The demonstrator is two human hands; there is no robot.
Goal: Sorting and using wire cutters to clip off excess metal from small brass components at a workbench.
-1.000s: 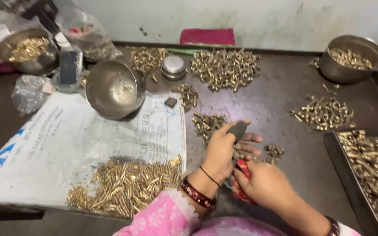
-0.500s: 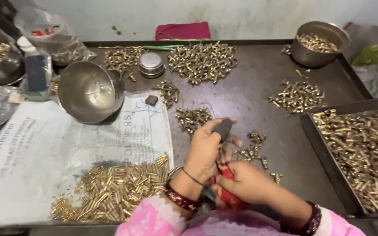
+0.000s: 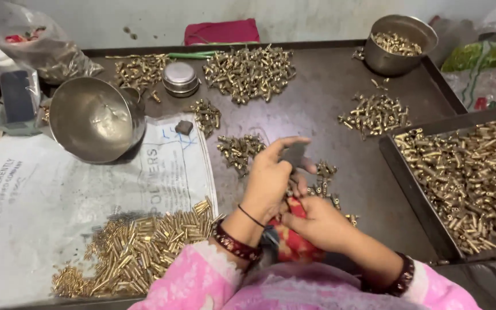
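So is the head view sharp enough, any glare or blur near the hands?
Head view: soft even light, mostly sharp; mild sheen on the steel bowl; left hand and right hand slightly blurred; the dark piece in the left fingers lacks detail.

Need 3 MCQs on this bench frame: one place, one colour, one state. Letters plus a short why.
1. Where does the big tray of brass parts lie?
A. at the right of the table
B. at the far left corner
C. under the printed sheet

2. What colour is the folded cloth at the far edge?
A. blue
B. red
C. white

3. How does the large steel bowl by the printed sheet stand?
A. heaped with parts
B. upside down
C. tilted, almost empty

Answers:
1 A: the tray fills the right side, beyond the right hand.
2 B: the cloth by the wall is plainly red.
3 C: its bare inside faces the camera, with hardly anything in it.

The left hand holds a small dark flat piece.
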